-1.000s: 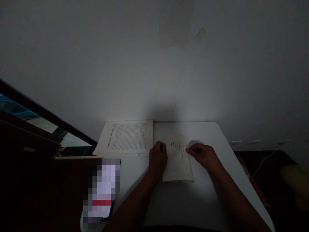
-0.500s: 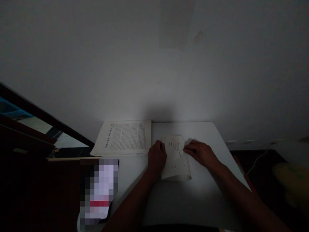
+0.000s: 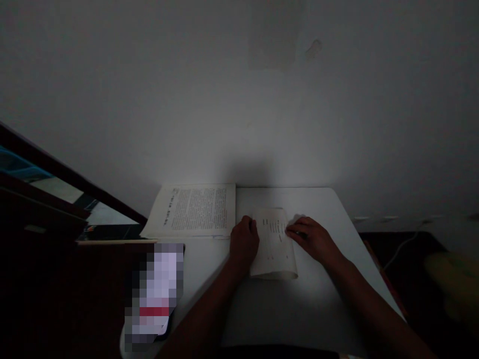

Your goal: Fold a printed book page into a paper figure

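Observation:
A sheet of printed paper [image 3: 273, 247] lies in the middle of the white table, bent over so that its near end forms a rounded, loose fold. My left hand [image 3: 245, 239] is closed at the sheet's left edge, its fingers curled round that edge. At the right edge, my right hand [image 3: 307, 234] pinches the paper between thumb and fingers. Small lines of print show on the upper face between the hands. The underside of the sheet is hidden.
A stack of printed pages [image 3: 198, 212] lies at the table's back left, against the wall [image 3: 187, 99]. A phone [image 3: 160, 289], blurred by pixelation, rests on the left edge of the white table [image 3: 310, 199]. A white cable [image 3: 400, 247] runs at the right.
The view has shifted slightly. Both hands keep their hold on the paper, and its near fold looks a little flatter.

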Tool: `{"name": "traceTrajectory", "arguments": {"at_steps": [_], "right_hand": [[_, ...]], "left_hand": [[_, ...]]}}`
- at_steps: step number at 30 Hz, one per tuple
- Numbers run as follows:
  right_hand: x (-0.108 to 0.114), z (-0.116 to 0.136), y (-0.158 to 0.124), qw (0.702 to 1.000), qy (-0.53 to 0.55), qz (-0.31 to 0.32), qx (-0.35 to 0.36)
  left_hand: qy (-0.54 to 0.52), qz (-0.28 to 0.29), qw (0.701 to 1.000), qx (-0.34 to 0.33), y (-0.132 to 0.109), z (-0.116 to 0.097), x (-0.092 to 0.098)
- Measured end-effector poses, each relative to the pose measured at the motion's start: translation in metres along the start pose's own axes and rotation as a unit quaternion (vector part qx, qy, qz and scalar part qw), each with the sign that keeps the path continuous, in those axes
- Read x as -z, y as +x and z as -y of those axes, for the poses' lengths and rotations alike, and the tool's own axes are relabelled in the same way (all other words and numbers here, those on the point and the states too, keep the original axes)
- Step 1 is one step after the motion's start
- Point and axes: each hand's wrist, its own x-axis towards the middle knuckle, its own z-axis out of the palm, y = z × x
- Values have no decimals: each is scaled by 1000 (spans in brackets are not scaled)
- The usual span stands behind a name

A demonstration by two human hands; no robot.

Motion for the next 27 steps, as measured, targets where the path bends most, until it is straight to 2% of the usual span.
{"name": "traceTrajectory", "arguments": {"at_steps": [13, 27], "right_hand": [[-1, -6, 0, 998, -69, 12, -3], [0, 1, 1, 992, -116, 37, -10]], "left_hand": [[-2, 2, 1000, -7, -1, 0, 1], [4, 2, 1000, -10, -1, 1, 0]]}}
